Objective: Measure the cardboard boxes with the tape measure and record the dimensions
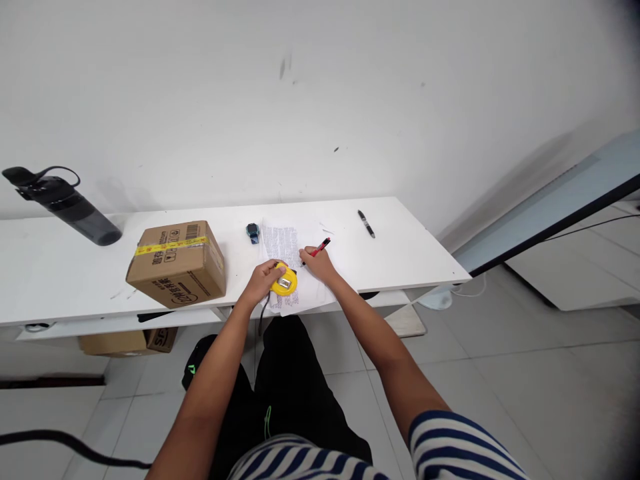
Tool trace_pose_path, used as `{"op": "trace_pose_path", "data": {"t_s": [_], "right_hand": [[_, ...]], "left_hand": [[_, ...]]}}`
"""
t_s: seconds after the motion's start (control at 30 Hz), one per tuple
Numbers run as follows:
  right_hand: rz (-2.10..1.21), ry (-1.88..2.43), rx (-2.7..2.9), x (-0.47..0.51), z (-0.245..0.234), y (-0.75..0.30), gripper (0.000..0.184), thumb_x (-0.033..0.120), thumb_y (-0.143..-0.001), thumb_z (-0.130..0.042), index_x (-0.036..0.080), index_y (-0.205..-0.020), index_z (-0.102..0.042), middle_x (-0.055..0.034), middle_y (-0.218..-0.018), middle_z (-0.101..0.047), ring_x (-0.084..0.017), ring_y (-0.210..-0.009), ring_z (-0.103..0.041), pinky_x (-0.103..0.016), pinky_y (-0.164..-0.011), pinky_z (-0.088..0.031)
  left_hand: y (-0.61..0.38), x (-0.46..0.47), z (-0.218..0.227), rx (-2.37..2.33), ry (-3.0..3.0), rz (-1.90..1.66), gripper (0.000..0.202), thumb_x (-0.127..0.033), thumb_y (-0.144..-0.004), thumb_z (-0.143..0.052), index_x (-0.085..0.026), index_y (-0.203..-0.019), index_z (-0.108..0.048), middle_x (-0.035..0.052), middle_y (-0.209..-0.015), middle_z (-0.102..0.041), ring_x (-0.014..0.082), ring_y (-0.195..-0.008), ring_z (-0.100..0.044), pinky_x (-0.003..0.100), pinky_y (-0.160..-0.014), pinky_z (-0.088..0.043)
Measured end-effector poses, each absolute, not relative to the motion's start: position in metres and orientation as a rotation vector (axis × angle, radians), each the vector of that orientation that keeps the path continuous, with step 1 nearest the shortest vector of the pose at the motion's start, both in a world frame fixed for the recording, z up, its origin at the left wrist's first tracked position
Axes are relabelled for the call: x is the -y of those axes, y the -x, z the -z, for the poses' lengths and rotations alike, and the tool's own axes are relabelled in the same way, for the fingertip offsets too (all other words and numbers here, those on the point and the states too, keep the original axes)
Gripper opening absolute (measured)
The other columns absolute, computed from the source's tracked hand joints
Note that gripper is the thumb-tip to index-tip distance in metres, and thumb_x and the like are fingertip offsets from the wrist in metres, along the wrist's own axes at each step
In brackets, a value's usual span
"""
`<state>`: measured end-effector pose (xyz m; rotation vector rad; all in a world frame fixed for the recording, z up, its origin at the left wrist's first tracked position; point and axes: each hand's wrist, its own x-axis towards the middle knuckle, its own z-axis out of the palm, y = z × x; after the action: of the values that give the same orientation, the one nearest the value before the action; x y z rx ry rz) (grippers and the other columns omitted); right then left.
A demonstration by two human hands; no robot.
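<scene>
My left hand (pixel 262 281) grips a yellow tape measure (pixel 285 281) over the lower part of the written sheets, its dark wrist strap hanging past the desk's front edge. In my right hand (pixel 318 263) is a red pen (pixel 321 247) with a black end, its writing end down at the paper. Sheets of paper (pixel 283 241) covered in dense handwriting lie beneath both hands. Behind my left hand sits a dark digital watch (pixel 253 233). A second pen (pixel 366 224), black and grey, rests on the desk to the right of my right hand.
On the white desk (pixel 415 260) at left stands a taped cardboard box (pixel 176 263), with a dark water bottle (pixel 75 207) beyond it. Another carton (pixel 127 342) is under the desk. A large screen panel (pixel 560 203) leans at the right. A wall runs behind the desk.
</scene>
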<state>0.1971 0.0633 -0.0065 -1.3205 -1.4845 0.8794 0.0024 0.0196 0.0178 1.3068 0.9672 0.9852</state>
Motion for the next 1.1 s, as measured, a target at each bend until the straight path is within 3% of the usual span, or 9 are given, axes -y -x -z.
{"op": "trace_pose_path", "data": {"t_s": [0.13, 0.23, 0.37, 0.5, 0.67, 0.77, 0.93, 1.03, 1.1], "right_hand": [[-0.866, 1.327, 1.461, -0.063, 0.005, -0.197, 0.04, 0.042, -0.082, -0.051, 0.023, -0.053, -0.031, 0.0035, -0.054, -0.048, -0.013, -0.058, -0.045, -0.027, -0.06, -0.036], [-0.815, 1.335, 1.45, -0.061, 0.001, -0.196, 0.039, 0.049, -0.086, -0.048, 0.022, -0.057, -0.044, 0.0018, -0.06, -0.055, -0.015, -0.065, -0.052, -0.028, -0.065, -0.04], [-0.601, 1.249, 1.579, -0.06, 0.001, -0.196, 0.032, 0.05, -0.09, -0.049, 0.022, -0.084, -0.063, -0.0033, -0.087, -0.066, -0.019, -0.085, -0.06, -0.031, -0.078, -0.046], [-0.442, 1.306, 1.629, -0.069, 0.01, -0.193, 0.035, 0.03, -0.089, -0.047, 0.018, -0.119, -0.059, -0.0125, -0.114, -0.06, -0.021, -0.092, -0.06, -0.036, -0.085, -0.049], [-0.501, 1.47, 1.597, -0.077, 0.015, -0.186, 0.049, 0.022, -0.086, -0.044, 0.015, -0.135, -0.05, -0.0119, -0.115, -0.064, -0.024, -0.102, -0.06, -0.041, -0.094, -0.046], [-0.587, 1.401, 1.571, -0.073, 0.005, -0.188, 0.047, 0.028, -0.09, -0.043, 0.017, -0.135, -0.05, -0.0076, -0.108, -0.069, -0.02, -0.088, -0.063, -0.038, -0.089, -0.048], [-0.701, 1.143, 1.392, -0.044, -0.044, -0.179, 0.048, 0.052, -0.093, -0.042, 0.018, -0.123, -0.057, -0.0083, -0.103, -0.07, -0.016, -0.074, -0.061, -0.034, -0.075, -0.052], [-1.057, 0.739, 1.537, -0.008, -0.076, -0.148, 0.062, 0.067, -0.088, -0.045, 0.022, -0.131, -0.05, -0.0104, -0.112, -0.068, -0.018, -0.084, -0.065, -0.032, -0.069, -0.053], [-1.278, 0.475, 1.658, 0.018, -0.092, -0.118, 0.079, 0.073, -0.08, -0.056, 0.027, -0.142, -0.038, -0.0106, -0.124, -0.062, -0.021, -0.097, -0.064, -0.034, -0.072, -0.055]], "left_hand": [[-0.003, -0.019, -0.019, -0.976, -1.311, -0.989, 0.04, -0.049, -0.07, -0.072, -0.014, -0.091, -0.067, 0.002, -0.078, -0.068, 0.0154, -0.068, -0.061, 0.026, -0.064, -0.047], [-0.003, -0.018, -0.021, -0.978, -1.294, -0.988, 0.041, -0.049, -0.069, -0.072, -0.015, -0.09, -0.066, 0.0016, -0.077, -0.068, 0.0154, -0.067, -0.061, 0.026, -0.063, -0.047], [-0.003, -0.018, -0.018, -0.968, -1.302, -0.984, 0.041, -0.05, -0.07, -0.072, -0.015, -0.092, -0.065, 0.0009, -0.077, -0.068, 0.0147, -0.067, -0.062, 0.025, -0.064, -0.047], [-0.005, -0.015, -0.014, -1.055, -1.423, -1.027, 0.043, -0.052, -0.075, -0.068, -0.016, -0.097, -0.065, 0.0026, -0.082, -0.069, 0.0169, -0.073, -0.065, 0.026, -0.067, -0.049], [0.001, 0.013, -0.028, -1.21, -1.78, -1.062, 0.044, -0.051, -0.085, -0.059, -0.021, -0.117, -0.062, 0.0054, -0.107, -0.071, 0.0211, -0.097, -0.066, 0.032, -0.086, -0.051], [0.014, 0.034, -0.046, -1.244, -1.882, -1.127, 0.045, -0.05, -0.087, -0.058, -0.023, -0.124, -0.059, 0.0058, -0.12, -0.067, 0.0221, -0.109, -0.063, 0.033, -0.095, -0.048], [0.044, 0.056, -0.069, -1.193, -1.774, -1.396, 0.049, -0.049, -0.09, -0.055, -0.022, -0.132, -0.052, 0.0087, -0.123, -0.064, 0.0213, -0.107, -0.064, 0.034, -0.095, -0.05], [0.054, 0.068, -0.082, -1.109, -1.696, -1.625, 0.053, -0.052, -0.091, -0.053, -0.021, -0.134, -0.049, 0.0119, -0.128, -0.061, 0.0221, -0.109, -0.063, 0.035, -0.094, -0.051], [0.056, 0.075, -0.092, -1.073, -1.671, -1.793, 0.057, -0.056, -0.092, -0.048, -0.021, -0.136, -0.047, 0.0139, -0.132, -0.058, 0.024, -0.116, -0.06, 0.038, -0.099, -0.049]]}}
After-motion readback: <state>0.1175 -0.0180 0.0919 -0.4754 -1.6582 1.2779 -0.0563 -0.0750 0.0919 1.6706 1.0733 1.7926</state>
